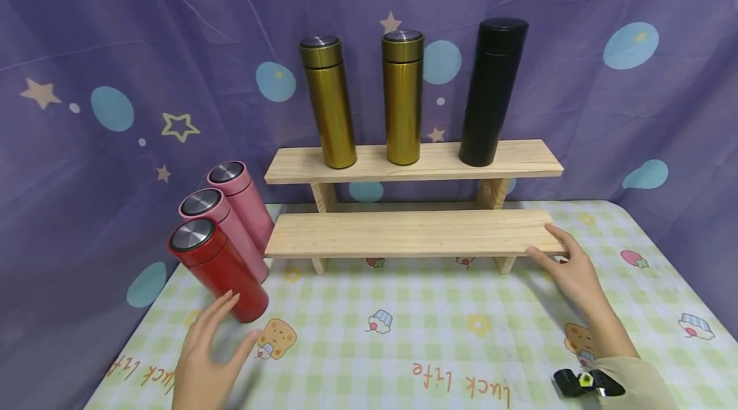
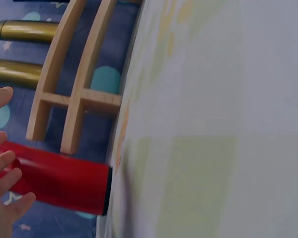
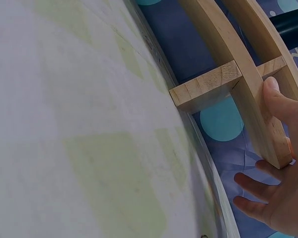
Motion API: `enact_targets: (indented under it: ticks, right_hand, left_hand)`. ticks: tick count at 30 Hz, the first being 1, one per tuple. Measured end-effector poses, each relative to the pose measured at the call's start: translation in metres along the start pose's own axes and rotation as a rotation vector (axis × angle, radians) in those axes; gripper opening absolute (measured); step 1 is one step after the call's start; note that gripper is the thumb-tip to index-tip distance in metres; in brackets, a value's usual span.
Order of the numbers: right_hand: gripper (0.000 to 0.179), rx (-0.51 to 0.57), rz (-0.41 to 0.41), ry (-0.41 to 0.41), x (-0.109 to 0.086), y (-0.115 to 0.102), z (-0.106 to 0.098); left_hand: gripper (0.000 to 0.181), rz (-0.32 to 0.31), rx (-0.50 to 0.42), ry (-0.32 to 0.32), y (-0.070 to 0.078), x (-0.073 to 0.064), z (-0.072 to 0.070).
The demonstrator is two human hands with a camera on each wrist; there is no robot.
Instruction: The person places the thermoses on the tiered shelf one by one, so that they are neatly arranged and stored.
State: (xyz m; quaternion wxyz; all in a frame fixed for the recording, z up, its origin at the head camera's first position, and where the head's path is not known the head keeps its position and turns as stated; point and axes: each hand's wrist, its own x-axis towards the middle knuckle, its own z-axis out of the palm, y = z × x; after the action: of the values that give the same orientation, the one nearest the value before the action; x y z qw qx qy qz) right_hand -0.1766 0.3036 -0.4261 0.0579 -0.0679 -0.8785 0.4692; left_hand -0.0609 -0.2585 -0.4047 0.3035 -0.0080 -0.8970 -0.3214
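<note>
The left hand [image 1: 200, 359], at lower left in the head view, points its relaxed fingers up, thumb spread rightward. The right hand [image 1: 576, 273], right of centre, grips with thumb and index, other fingers loosely bent; its forearm [image 1: 614, 334] slants toward lower right.

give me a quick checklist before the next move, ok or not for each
1. Red bottle standing on the cloth: ok.
2. Left grip wrapped round that bottle: not ok, it is open beside it.
3. Left grip touching it: cannot tell.
4. Right grip at the lower shelf: ok, at its right end.
5. Lower shelf free of bottles: ok.
6. Gold bottles and black bottle standing on the upper shelf: ok.
</note>
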Motion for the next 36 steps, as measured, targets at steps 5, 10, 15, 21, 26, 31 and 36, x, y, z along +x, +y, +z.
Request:
enact_targets:
  ticks: [5,10,15,21,26,31,36]
  right_hand:
    - [0.086,0.007,-0.001,0.000,-0.001,0.000,0.000]
    - [0.087,0.006,0.005,-0.005,0.000,0.000,0.000]
    - [0.087,0.003,0.004,-0.004,0.000,0.000,0.001]
    - [0.087,-0.002,0.004,-0.005,-0.001,-0.001,0.000]
    - [0.086,-0.004,-0.002,-0.003,-0.001,-0.001,-0.002]
    - [0.086,-0.008,-0.001,-0.004,-0.001,-0.001,-0.001]
    - [0.087,-0.012,0.000,-0.007,-0.001,-0.001,0.000]
  left_hand:
    - [0.076,0.023,-0.032,0.087,-0.008,0.002,-0.010]
    - [0.079,-0.025,-0.063,0.150,-0.012,0.008,-0.016]
    - [0.074,-0.141,-0.092,0.154,-0.016,0.014,-0.017]
    - [0.070,-0.316,-0.130,0.053,-0.016,0.029,-0.014]
    - [0.073,-0.352,-0.211,0.028,-0.022,0.044,-0.004]
    - [0.079,-0.325,-0.278,0.038,-0.030,0.052,0.006]
    - [0.081,-0.332,-0.298,0.029,-0.032,0.056,0.013]
